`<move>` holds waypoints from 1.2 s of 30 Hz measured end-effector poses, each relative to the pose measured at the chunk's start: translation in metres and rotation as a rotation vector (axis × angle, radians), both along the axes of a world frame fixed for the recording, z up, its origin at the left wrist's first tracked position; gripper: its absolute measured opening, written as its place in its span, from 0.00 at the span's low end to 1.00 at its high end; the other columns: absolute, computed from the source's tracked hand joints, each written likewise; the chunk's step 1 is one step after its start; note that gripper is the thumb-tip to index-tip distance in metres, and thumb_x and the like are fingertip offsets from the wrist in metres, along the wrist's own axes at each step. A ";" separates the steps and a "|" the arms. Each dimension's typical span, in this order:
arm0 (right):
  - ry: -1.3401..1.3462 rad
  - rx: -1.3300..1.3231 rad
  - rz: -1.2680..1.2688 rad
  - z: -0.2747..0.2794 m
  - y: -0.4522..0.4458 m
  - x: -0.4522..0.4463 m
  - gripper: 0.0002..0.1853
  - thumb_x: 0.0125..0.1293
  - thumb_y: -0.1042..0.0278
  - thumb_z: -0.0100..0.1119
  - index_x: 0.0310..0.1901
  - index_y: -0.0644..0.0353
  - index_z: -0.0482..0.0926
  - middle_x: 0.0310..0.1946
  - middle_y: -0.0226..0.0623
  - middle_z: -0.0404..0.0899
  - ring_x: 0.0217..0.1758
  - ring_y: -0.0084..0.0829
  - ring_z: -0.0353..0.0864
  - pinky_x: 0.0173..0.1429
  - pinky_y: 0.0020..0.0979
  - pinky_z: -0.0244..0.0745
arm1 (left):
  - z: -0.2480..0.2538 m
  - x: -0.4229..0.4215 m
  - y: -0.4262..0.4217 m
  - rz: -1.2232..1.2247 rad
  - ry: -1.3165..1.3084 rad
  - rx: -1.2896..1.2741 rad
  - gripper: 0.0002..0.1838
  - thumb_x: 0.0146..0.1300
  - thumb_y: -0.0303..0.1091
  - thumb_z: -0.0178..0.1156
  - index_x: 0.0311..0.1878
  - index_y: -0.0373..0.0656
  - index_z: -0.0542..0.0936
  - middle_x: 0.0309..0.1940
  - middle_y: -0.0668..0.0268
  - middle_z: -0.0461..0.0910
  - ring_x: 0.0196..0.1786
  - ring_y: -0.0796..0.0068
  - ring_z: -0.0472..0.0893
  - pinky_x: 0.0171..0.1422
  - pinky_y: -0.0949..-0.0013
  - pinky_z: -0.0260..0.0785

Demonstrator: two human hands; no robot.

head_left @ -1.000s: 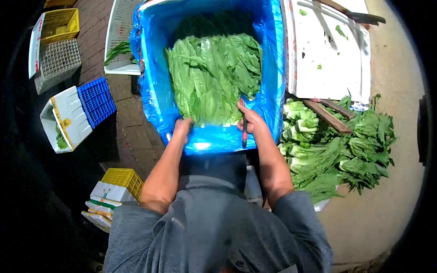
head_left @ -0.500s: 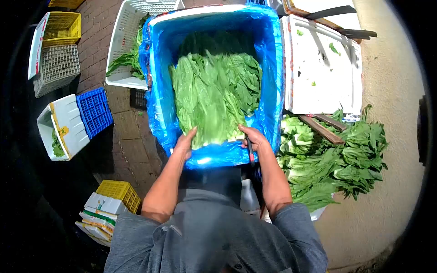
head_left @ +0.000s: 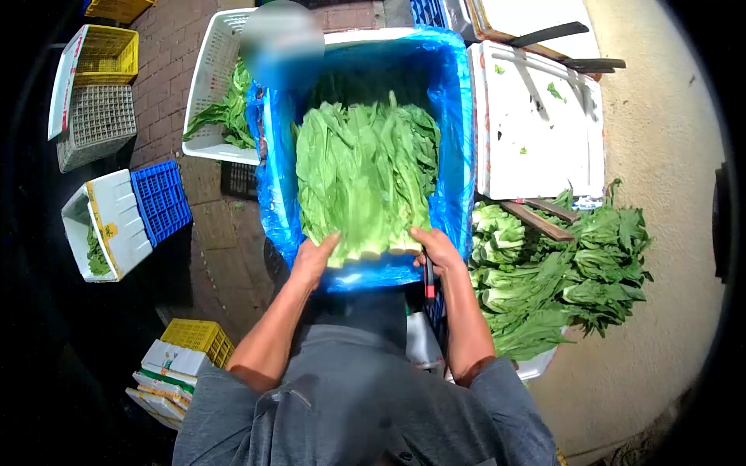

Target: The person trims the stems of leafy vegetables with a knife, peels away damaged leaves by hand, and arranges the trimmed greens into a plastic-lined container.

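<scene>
A row of leafy lettuce (head_left: 365, 179) lies with its cut stem ends towards me, its leaves reaching into a box (head_left: 458, 93) lined with blue plastic film. My left hand (head_left: 315, 258) grips the stems at the left side, thumb on top. At the right side my right hand (head_left: 439, 250) holds the stem ends, fingers curled under. A slim black tool with a red band (head_left: 430, 279), perhaps a knife, is also tucked in my right hand and points towards me. The undersides of the stems and most of my fingers are hidden.
More lettuce (head_left: 536, 287) is piled at the right, below a white foam lid (head_left: 536, 124). A white basket (head_left: 208, 85) with greens stands left of the box. Several crates (head_left: 162, 190) sit further left. A blurred patch (head_left: 281, 43) covers the box's upper left corner.
Both hands still hold the lettuce. Its stem ends now show more plainly above the front of the box. The view has shifted slightly, and a blurred patch has appeared at the upper left.
</scene>
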State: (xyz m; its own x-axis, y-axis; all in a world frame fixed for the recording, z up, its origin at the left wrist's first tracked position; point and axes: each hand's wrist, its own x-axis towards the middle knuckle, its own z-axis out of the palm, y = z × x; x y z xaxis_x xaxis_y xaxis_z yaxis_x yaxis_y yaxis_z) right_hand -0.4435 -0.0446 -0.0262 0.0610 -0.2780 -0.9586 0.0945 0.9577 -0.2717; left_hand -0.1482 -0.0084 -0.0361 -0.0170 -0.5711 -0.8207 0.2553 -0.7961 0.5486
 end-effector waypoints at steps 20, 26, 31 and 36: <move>0.273 -0.507 -0.174 0.070 -0.020 -0.035 0.18 0.61 0.65 0.61 0.52 0.61 0.74 0.25 0.24 0.72 0.18 0.16 0.68 0.16 0.20 0.63 | 0.055 -0.050 -0.074 -0.022 -0.213 -0.390 0.41 0.53 0.37 0.75 0.67 0.35 0.66 0.55 0.52 0.79 0.55 0.60 0.80 0.63 0.60 0.71; 0.476 -0.574 0.211 -0.045 -0.060 0.014 0.23 0.58 0.58 0.72 0.47 0.65 0.75 0.31 0.33 0.80 0.24 0.25 0.76 0.24 0.28 0.72 | -0.081 -0.015 -0.087 -0.077 -0.443 -0.395 0.45 0.53 0.33 0.74 0.70 0.32 0.61 0.59 0.50 0.77 0.59 0.59 0.78 0.66 0.62 0.69; 0.624 -0.681 0.384 -0.112 -0.052 0.008 0.25 0.58 0.56 0.73 0.49 0.65 0.76 0.32 0.34 0.80 0.29 0.27 0.79 0.25 0.29 0.75 | -0.116 0.009 -0.087 -0.147 -0.445 -0.335 0.41 0.52 0.30 0.74 0.68 0.33 0.64 0.59 0.46 0.77 0.61 0.53 0.78 0.66 0.59 0.69; 0.338 -0.357 0.037 -0.024 -0.059 0.004 0.23 0.61 0.59 0.70 0.53 0.63 0.76 0.38 0.37 0.82 0.33 0.25 0.81 0.26 0.28 0.78 | -0.067 0.014 -0.038 -0.861 -0.542 -0.160 0.40 0.56 0.46 0.71 0.65 0.29 0.67 0.59 0.37 0.75 0.64 0.42 0.75 0.68 0.52 0.67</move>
